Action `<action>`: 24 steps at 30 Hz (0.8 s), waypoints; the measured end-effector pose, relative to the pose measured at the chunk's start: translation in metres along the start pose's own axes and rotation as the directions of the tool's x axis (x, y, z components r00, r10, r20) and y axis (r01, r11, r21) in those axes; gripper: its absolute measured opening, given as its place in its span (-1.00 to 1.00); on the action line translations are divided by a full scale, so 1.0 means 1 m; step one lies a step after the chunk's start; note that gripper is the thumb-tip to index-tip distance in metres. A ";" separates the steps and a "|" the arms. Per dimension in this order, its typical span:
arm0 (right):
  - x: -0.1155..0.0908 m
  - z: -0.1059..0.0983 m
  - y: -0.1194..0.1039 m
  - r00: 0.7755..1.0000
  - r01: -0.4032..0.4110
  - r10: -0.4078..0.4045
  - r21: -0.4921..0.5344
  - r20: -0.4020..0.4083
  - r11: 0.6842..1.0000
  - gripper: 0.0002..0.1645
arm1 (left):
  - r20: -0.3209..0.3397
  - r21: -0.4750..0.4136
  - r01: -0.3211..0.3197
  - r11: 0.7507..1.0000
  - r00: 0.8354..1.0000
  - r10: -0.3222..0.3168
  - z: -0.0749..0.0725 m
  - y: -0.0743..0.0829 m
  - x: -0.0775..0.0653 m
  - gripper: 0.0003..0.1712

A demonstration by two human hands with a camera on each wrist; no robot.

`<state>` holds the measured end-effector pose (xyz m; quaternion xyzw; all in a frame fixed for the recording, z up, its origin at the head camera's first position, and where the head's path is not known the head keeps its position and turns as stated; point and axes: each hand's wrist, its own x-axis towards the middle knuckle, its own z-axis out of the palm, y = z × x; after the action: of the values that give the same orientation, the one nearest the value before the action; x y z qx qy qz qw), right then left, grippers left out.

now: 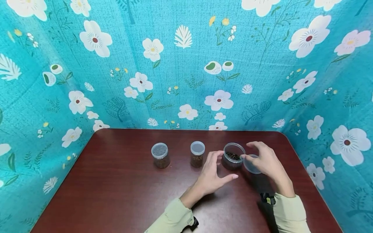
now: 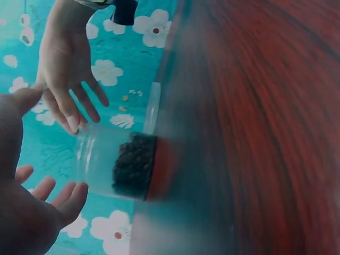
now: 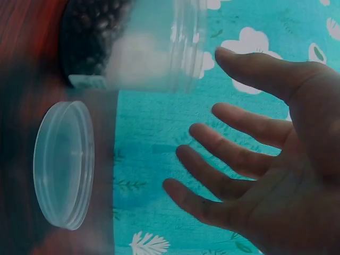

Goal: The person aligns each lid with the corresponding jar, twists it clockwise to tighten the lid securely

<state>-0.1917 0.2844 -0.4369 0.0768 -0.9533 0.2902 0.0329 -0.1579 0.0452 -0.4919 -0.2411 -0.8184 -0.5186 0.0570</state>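
A wide clear jar (image 1: 232,163), uncapped and partly filled with small dark pellets, stands upright on the table at the right. My left hand (image 1: 209,178) is at its left side, thumb and fingers spread apart with fingertips close to the rim. On the other side, my right hand (image 1: 267,161) hovers by the rim with loosely bent, parted fingers. In the right wrist view that hand (image 3: 271,154) holds nothing, and its thumb tip is near the jar's threaded mouth. A clear round lid (image 3: 64,164) lies on the table beside the jar, under the right hand.
Left of the wide jar stand two lidded jars with brownish contents: a narrow one (image 1: 197,158) and a medium one (image 1: 161,158). The dark red-brown table (image 1: 116,187) ends at a blue flowered cloth (image 1: 175,81) hanging behind and at both sides.
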 end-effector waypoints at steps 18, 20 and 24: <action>0.000 -0.005 0.030 0.986 -0.061 0.065 -0.036 0.155 0.998 0.21 | -0.041 0.024 0.208 0.978 0.977 -0.207 0.025 -0.020 0.025 0.24; 0.001 -0.003 0.034 0.982 -0.069 0.075 -0.038 0.175 0.997 0.24 | -0.034 0.014 0.224 0.974 0.974 -0.224 0.026 -0.021 0.028 0.24; 0.004 0.002 0.040 0.971 -0.094 0.107 -0.072 0.214 0.993 0.30 | -0.015 0.003 0.252 0.968 0.968 -0.252 0.029 -0.022 0.034 0.24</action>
<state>-0.2018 0.3155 -0.4597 0.0588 -0.9623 0.2519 -0.0840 -0.1932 0.0742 -0.5115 -0.1312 -0.8431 -0.5215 -0.0027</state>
